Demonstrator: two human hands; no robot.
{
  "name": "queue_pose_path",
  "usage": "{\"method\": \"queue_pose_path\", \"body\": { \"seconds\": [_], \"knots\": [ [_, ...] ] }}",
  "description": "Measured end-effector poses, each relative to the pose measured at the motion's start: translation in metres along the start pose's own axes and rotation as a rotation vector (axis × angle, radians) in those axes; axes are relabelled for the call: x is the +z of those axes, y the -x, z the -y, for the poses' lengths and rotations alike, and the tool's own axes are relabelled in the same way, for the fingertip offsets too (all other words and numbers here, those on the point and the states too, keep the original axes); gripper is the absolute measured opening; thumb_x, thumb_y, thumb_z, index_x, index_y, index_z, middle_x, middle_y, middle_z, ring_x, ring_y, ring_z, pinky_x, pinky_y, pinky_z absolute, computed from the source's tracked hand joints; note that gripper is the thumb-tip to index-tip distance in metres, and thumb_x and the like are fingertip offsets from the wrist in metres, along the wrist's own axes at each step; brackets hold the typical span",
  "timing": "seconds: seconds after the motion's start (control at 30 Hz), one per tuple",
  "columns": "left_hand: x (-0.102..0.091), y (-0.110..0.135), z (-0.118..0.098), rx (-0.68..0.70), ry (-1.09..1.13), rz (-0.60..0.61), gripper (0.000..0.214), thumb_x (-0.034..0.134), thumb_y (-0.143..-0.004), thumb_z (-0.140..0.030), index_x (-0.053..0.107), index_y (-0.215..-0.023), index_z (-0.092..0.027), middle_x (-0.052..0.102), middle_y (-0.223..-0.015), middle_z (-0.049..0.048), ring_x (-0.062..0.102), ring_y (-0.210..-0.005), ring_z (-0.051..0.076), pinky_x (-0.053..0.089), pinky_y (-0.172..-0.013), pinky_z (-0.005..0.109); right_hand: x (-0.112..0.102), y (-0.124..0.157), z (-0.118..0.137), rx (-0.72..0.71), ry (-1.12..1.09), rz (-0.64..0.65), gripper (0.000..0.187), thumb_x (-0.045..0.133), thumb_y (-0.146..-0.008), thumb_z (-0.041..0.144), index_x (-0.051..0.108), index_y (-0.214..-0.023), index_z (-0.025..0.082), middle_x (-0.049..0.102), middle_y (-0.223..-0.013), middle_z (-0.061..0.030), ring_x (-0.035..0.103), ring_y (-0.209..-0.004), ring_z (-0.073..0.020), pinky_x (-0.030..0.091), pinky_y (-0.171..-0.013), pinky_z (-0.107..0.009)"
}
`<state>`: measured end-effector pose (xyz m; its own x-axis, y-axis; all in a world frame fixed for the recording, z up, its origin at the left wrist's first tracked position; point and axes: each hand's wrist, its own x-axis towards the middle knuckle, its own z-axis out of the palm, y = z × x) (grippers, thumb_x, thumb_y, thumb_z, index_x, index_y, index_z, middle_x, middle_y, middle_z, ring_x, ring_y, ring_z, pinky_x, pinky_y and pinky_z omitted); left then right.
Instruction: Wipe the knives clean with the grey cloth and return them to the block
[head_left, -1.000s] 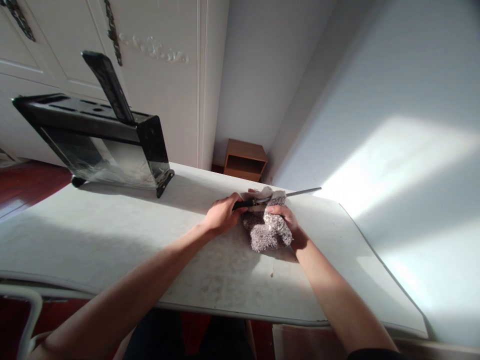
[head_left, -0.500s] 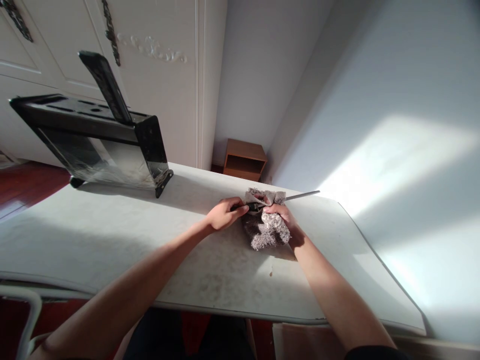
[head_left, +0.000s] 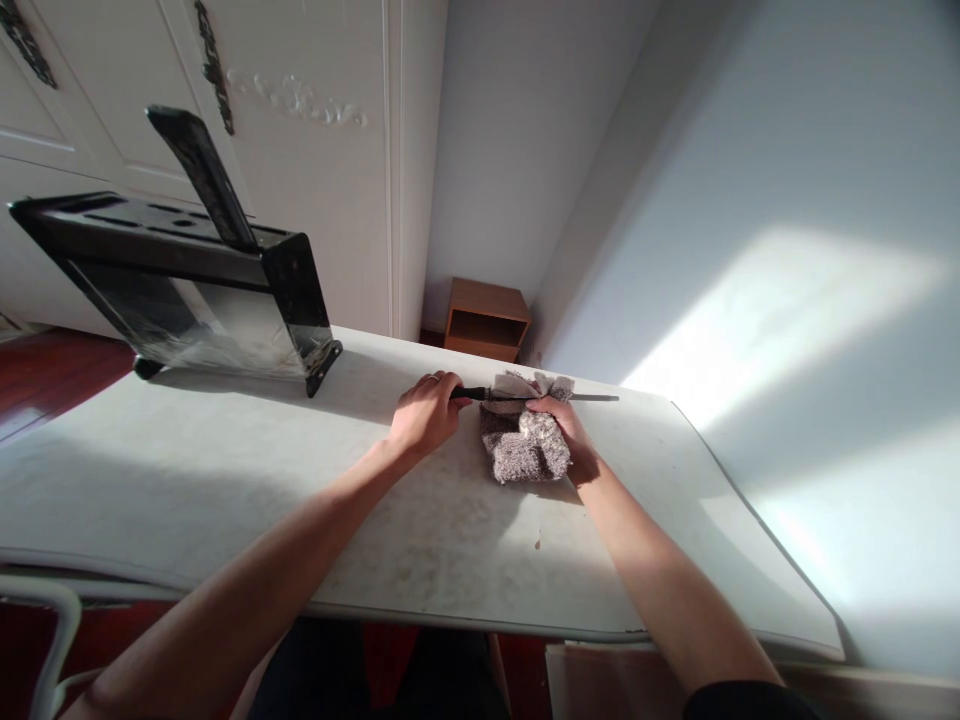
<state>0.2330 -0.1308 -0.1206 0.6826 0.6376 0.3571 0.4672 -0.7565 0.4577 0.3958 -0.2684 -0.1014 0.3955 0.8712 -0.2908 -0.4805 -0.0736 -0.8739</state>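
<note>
Head view: the left hand [head_left: 426, 415] and the right hand [head_left: 566, 425] are working close together above the far half of a bench [head_left: 390, 570].
Slim tool: its smooth black handle [head_left: 471, 393] is pointing to the left hand, and its thin grey metal part [head_left: 596, 398] is running through the cloth and coming out past the right hand, nearly level.
Cloth: the grey-brown cloth [head_left: 521, 458] is showing a rough, looped pile; its upper part is folding around the tool and its lower part is hanging in a thick bunch.
Left fingers: they are closing around the end of the handle, leaving no wide gap.
Right fingers: they are pinching the cloth over the metal, with the thumb lying on top; the other fingers are mostly hiding behind the cloth.
Bench surface: it is looking smooth and whitish, and is carrying brownish stains.
Block: a black-framed block [head_left: 169, 268] with clear walls is standing on the left, slots on its top; one thick black handle, the upright grip [head_left: 202, 175], is rising from it at a slant.
</note>
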Motion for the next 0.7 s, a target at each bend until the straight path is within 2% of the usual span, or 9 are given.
{"method": "queue_pose_path", "body": {
  "seconds": [0.13,0.3,0.57,0.7],
  "knots": [
    [0.0,0.0,0.002,-0.012,-0.017,-0.041,0.013,0.052,-0.094,-0.03,0.057,-0.103,-0.023,0.065,-0.106,0.0071,0.057,-0.105,0.025,0.045,-0.078,0.033,-0.005,-0.004,0.0,-0.117,-0.005,-0.038,0.028,0.069,-0.07,0.025,0.065,-0.097,0.02,0.074,-0.076,-0.0015,0.069,-0.075,-0.0237,0.057,-0.073,-0.036],
    [0.002,0.001,0.003,-0.041,-0.034,-0.062,0.013,0.05,-0.095,-0.032,0.055,-0.103,-0.024,0.065,-0.107,0.006,0.055,-0.105,0.024,0.044,-0.076,0.032,-0.012,-0.009,-0.002,-0.192,-0.01,-0.081,0.021,0.069,-0.072,0.027,0.066,-0.091,0.02,0.07,-0.069,0.001,0.068,-0.074,-0.0218,0.056,-0.073,-0.034],
    [0.006,-0.002,0.009,-0.051,-0.035,-0.143,0.009,0.054,-0.093,-0.029,0.055,-0.1,-0.024,0.066,-0.103,0.0044,0.055,-0.102,0.024,0.043,-0.071,0.033,-0.022,-0.015,0.003,-0.182,-0.064,-0.152,0.02,0.072,-0.073,0.033,0.067,-0.089,0.021,0.073,-0.074,-0.0013,0.07,-0.083,-0.0238,0.057,-0.074,-0.036],
    [0.005,-0.003,0.01,-0.064,-0.026,-0.154,0.008,0.056,-0.092,-0.028,0.055,-0.099,-0.024,0.066,-0.102,0.0049,0.055,-0.102,0.024,0.043,-0.072,0.033,-0.025,-0.014,0.007,-0.17,-0.057,-0.238,0.022,0.074,-0.074,0.036,0.068,-0.089,0.021,0.074,-0.08,-0.0035,0.071,-0.082,-0.0238,0.06,-0.07,-0.037]
  ]
}}
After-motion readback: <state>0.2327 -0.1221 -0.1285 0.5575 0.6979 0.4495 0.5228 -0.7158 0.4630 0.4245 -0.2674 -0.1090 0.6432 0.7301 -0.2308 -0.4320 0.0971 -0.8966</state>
